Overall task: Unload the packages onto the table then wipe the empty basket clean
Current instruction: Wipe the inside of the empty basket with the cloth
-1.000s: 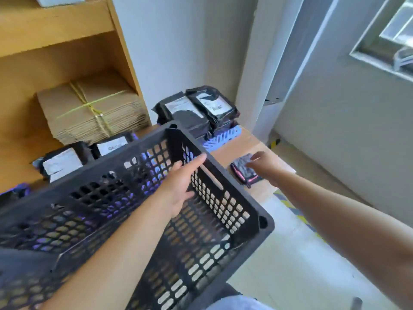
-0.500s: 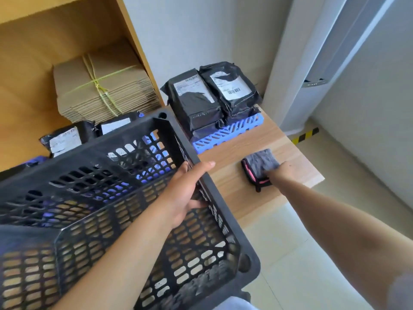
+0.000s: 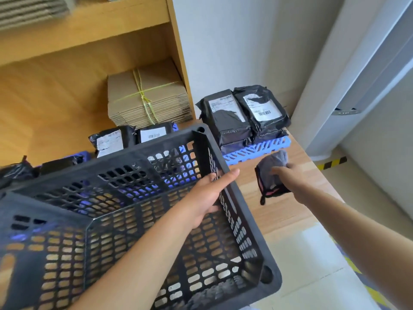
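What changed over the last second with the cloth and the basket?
The right hand, which was only reaching onto the grey cloth as it lay flat on the table, now grips it and has lifted it clear, one corner hanging down. Unchanged: the left hand still holds the right wall of the empty black basket, and the black packages still sit on the blue tray.

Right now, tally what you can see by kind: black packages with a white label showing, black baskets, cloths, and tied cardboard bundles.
Labelled black packages: 4
Black basket: 1
Grey cloth: 1
Tied cardboard bundle: 1
Total: 7
More black packages lie partly hidden without a visible label; they are not counted.
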`<state>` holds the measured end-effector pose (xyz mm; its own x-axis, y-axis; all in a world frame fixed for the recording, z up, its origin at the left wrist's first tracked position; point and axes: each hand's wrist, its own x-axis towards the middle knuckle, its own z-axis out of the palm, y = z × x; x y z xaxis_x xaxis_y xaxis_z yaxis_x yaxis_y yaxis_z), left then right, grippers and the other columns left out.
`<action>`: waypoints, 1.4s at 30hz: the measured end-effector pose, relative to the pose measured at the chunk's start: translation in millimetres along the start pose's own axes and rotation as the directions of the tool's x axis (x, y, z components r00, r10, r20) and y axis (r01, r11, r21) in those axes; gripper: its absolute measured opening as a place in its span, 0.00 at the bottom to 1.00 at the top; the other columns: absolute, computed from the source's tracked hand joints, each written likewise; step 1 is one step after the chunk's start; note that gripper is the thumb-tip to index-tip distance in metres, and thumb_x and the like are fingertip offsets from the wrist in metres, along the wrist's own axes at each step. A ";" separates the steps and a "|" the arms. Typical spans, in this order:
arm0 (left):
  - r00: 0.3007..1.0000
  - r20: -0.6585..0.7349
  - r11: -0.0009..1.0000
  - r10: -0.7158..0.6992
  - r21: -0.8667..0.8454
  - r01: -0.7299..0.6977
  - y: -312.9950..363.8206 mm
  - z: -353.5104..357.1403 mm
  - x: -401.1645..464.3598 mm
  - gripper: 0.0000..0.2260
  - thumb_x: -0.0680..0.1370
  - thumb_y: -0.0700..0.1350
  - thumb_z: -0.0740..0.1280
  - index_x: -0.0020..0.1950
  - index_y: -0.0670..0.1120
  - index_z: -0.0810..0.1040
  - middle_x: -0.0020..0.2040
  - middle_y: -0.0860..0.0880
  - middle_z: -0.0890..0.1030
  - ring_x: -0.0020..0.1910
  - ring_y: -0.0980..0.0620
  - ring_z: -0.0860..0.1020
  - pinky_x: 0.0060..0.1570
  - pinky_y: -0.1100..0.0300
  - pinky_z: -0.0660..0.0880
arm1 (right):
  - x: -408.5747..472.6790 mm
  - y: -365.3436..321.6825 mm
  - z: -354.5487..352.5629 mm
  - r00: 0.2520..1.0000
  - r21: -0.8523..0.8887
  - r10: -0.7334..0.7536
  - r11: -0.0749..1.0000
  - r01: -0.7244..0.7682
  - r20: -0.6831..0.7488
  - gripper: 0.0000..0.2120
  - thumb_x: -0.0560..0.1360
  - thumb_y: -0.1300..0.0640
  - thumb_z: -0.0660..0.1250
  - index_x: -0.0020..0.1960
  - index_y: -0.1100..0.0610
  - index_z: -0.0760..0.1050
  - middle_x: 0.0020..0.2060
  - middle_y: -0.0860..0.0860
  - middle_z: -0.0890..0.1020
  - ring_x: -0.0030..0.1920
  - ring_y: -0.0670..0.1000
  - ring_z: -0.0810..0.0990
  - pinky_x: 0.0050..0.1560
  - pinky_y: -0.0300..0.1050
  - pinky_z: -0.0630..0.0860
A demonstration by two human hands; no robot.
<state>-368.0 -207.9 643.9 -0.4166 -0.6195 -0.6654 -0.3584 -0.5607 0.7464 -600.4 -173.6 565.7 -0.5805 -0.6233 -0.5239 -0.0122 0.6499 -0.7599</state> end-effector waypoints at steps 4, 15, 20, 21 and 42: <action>0.910 -0.282 0.952 0.304 0.067 -0.298 10.5 -30.5 -10.1 0.08 0.78 0.56 0.68 0.51 0.54 0.82 0.52 0.58 0.84 0.54 0.60 0.80 0.64 0.52 0.75 | -34.0 -71.5 2.0 0.927 -0.193 -0.375 0.909 0.368 0.005 0.10 0.72 0.63 0.66 0.36 0.57 0.67 0.30 0.51 0.70 0.31 0.52 0.68 0.29 0.43 0.62; 0.525 -0.628 0.803 0.575 0.557 -0.213 32.1 -174.5 -47.8 0.25 0.79 0.42 0.66 0.76 0.52 0.65 0.73 0.51 0.69 0.67 0.49 0.71 0.59 0.53 0.72 | -63.5 -149.5 129.6 0.369 -0.603 -0.778 -0.016 0.797 0.508 0.19 0.72 0.61 0.65 0.62 0.59 0.72 0.70 0.55 0.72 0.75 0.55 0.63 0.75 0.57 0.56; 0.543 -0.628 0.816 0.557 0.534 -0.221 7.4 -185.4 -48.5 0.26 0.80 0.41 0.64 0.76 0.55 0.64 0.74 0.54 0.67 0.63 0.51 0.72 0.49 0.60 0.72 | -61.0 -138.3 133.7 0.392 -0.556 -0.725 0.015 0.831 0.566 0.12 0.71 0.47 0.64 0.47 0.56 0.71 0.70 0.54 0.72 0.76 0.52 0.61 0.77 0.54 0.48; 0.552 -0.619 0.814 0.559 0.537 -0.222 5.4 -183.4 -47.0 0.25 0.80 0.41 0.64 0.75 0.56 0.65 0.73 0.54 0.67 0.62 0.47 0.74 0.48 0.59 0.74 | -62.0 -140.9 130.7 0.393 -0.505 -0.739 0.083 0.859 0.547 0.12 0.71 0.47 0.62 0.42 0.56 0.69 0.67 0.55 0.75 0.74 0.52 0.65 0.77 0.51 0.50; 0.838 0.004 0.201 0.546 0.970 -0.135 101.3 -86.4 59.5 0.12 0.75 0.52 0.63 0.57 0.51 0.74 0.56 0.44 0.79 0.57 0.40 0.77 0.45 0.54 0.66 | -72.6 -132.9 128.5 0.913 -0.355 -0.404 0.846 0.398 0.060 0.06 0.77 0.53 0.56 0.46 0.56 0.65 0.45 0.57 0.77 0.46 0.60 0.74 0.43 0.49 0.67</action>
<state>-356.9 -349.0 679.0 -0.5479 -0.8230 -0.1502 -0.8262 0.5042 0.2512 -452.0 -270.5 655.2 -0.4760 -0.8576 -0.1948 -0.5301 0.4565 -0.7145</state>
